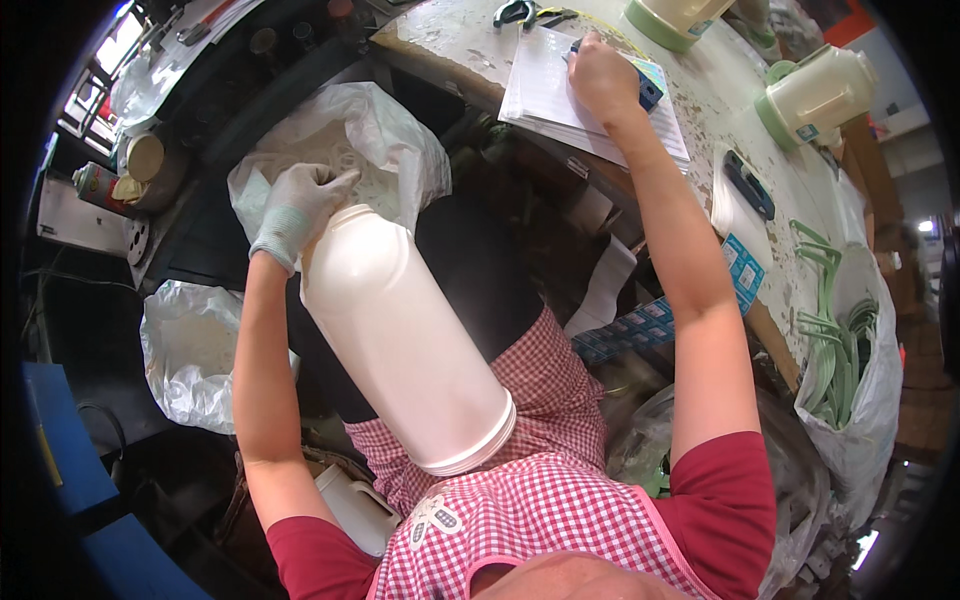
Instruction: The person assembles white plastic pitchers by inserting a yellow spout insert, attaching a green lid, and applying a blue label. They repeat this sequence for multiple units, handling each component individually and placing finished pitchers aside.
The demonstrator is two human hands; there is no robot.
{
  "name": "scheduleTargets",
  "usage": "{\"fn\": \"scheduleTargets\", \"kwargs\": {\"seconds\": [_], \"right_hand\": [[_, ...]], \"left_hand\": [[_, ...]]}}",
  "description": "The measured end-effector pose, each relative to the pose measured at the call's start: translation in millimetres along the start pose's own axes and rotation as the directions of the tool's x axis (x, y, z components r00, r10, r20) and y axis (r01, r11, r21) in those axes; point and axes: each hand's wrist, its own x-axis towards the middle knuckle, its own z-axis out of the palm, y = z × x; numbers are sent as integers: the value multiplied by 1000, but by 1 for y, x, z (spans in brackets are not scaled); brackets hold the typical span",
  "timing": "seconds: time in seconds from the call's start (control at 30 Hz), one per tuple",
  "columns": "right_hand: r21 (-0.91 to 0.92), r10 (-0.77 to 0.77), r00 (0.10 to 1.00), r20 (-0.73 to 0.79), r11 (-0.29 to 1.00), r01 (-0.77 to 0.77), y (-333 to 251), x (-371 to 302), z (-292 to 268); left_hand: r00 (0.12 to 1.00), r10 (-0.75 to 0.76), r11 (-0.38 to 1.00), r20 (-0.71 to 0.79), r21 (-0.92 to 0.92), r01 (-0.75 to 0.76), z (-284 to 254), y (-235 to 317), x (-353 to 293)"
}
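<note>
A large white plastic jug body lies slanted across my lap, its narrow neck away from me and its wide threaded end towards me. My left hand, in a pale knitted glove, is closed at the neck end, fingers bent by the rim; the fingertips are partly hidden. On the worktable my bare right hand is closed around a blue block-shaped object, whose kind I cannot make out. That hand rests over a stack of printed label sheets at the table's edge.
Cream jugs with green bases stand on the chipped worktable, near a dark-handled tool and pliers. A bag of green handles hangs at right. Beyond my left hand sits an open plastic bag; another bag is at left.
</note>
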Motion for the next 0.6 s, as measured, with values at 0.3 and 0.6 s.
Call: {"fn": "scheduleTargets", "kwargs": {"seconds": [0.3,0.6], "right_hand": [[98,-92,994,64,991,86,19,5,-4],[44,-92,994,64,995,90,29,27,20]], "left_hand": [[996,-11,1000,86,-10,11,27,-13,11],[997,25,997,76,75,-31,30,-9,12]]}}
